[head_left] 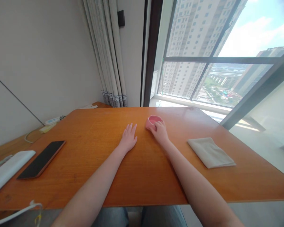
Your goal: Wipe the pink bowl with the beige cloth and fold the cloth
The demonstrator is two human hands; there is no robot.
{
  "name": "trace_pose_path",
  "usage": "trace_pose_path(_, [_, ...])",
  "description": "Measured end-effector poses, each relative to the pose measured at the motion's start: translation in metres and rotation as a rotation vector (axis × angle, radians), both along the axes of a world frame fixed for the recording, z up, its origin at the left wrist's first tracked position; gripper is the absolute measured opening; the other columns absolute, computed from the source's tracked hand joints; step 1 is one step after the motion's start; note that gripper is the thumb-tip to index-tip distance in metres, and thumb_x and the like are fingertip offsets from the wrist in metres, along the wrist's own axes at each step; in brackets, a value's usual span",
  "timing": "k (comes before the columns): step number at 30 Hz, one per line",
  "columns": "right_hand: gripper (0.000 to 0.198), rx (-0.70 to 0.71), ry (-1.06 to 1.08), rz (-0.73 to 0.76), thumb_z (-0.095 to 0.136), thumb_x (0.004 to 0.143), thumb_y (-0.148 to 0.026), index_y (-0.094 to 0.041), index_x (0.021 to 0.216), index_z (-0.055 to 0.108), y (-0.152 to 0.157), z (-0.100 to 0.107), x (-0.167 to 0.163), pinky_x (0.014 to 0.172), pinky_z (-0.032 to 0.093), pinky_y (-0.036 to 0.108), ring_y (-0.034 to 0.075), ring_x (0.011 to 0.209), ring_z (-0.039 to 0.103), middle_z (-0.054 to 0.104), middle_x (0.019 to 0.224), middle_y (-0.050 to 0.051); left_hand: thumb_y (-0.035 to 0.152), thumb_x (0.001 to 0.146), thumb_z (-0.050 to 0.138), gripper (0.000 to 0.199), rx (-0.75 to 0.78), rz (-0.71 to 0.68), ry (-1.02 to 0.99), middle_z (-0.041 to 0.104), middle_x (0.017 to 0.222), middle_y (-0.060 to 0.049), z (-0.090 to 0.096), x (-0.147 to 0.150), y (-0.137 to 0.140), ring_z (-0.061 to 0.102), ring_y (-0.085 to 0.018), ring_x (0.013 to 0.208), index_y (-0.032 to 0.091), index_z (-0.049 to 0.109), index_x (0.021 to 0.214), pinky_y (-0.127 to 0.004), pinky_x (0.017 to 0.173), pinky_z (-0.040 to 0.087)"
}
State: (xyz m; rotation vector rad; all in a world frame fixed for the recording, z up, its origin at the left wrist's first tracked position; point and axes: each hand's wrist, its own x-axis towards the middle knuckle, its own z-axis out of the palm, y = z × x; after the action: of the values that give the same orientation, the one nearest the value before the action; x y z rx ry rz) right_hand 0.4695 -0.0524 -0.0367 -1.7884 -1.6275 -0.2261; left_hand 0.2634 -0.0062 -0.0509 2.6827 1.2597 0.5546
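A small pink bowl (pixel 149 121) stands upright on the wooden table (pixel 97 132), a little right of the middle. My right hand (pixel 160 131) grips its near right rim, the thumb on the outside and the fingers curled over the edge. To the left of the bowl, my left hand (pixel 128 137) lies flat on the tabletop, fingers stretched out and holding nothing. A gap of bare wood separates it from the bowl. On the right side of the table is a folded light grey cloth (pixel 210 152), apart from both hands.
A black phone (pixel 42 159) and a white oblong device (pixel 10 168) lie at the left. A white cable (pixel 26 208) hangs near the front left edge. Behind the table are a grey curtain (pixel 109 56) and a large window (pixel 203 60). A power strip (pixel 53 120) sits by the wall.
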Motion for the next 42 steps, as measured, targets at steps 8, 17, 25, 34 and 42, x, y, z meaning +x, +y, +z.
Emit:
trace_pose_path(8, [0.016,0.037,-0.006,0.399,0.051,0.086,-0.032,-0.021,0.075,0.057,-0.011,-0.005,-0.062,0.106,0.026,0.05,0.022,0.092,0.049,0.058,0.083,0.004,0.023,0.077,0.057,0.029,0.175,-0.208,-0.118,0.055,0.12,-0.01,0.015,-0.001,-0.006,0.028,-0.029,0.135,0.02,0.057,0.106,-0.058,0.111,0.012])
trace_pose_path(17, [0.039,0.095,0.254,0.35,0.044,0.089,-0.033,-0.018,0.124,0.043,-0.01,-0.011,-0.048,0.104,0.036,0.044,0.024,0.12,0.045,0.052,0.123,0.013,0.038,0.071,0.069,0.031,0.202,-0.069,-0.26,0.056,0.108,-0.011,0.032,-0.053,0.018,0.034,-0.032,0.128,0.018,0.054,0.089,-0.054,0.106,0.03])
trace_pose_path(25, [0.049,-0.155,0.312,0.257,0.044,0.087,-0.033,-0.019,0.134,0.038,0.003,-0.033,-0.038,0.102,0.037,0.04,0.022,0.113,0.052,0.058,0.115,0.01,0.043,0.069,0.067,0.03,0.288,0.348,-0.082,0.058,0.094,-0.012,0.023,-0.156,0.06,0.038,-0.034,0.121,0.018,0.054,0.08,-0.05,0.104,0.032])
trace_pose_path(34, [0.053,-0.21,0.241,0.276,0.046,0.087,-0.033,-0.016,0.136,0.036,0.0,-0.03,-0.038,0.102,0.037,0.041,0.022,0.113,0.052,0.059,0.115,0.012,0.046,0.073,0.061,0.043,0.298,0.536,0.101,0.06,0.096,-0.013,0.005,-0.192,0.075,0.048,-0.029,0.106,0.012,0.057,0.098,-0.043,0.106,0.027])
trace_pose_path(42, [0.054,-0.252,0.228,0.279,0.046,0.087,-0.031,-0.012,0.136,0.035,0.0,-0.028,-0.037,0.104,0.035,0.04,0.023,0.116,0.05,0.058,0.119,0.013,0.045,0.073,0.059,0.044,0.279,0.582,0.111,0.06,0.097,-0.015,0.0,-0.197,0.079,0.05,-0.03,0.105,0.011,0.057,0.101,-0.045,0.105,0.025])
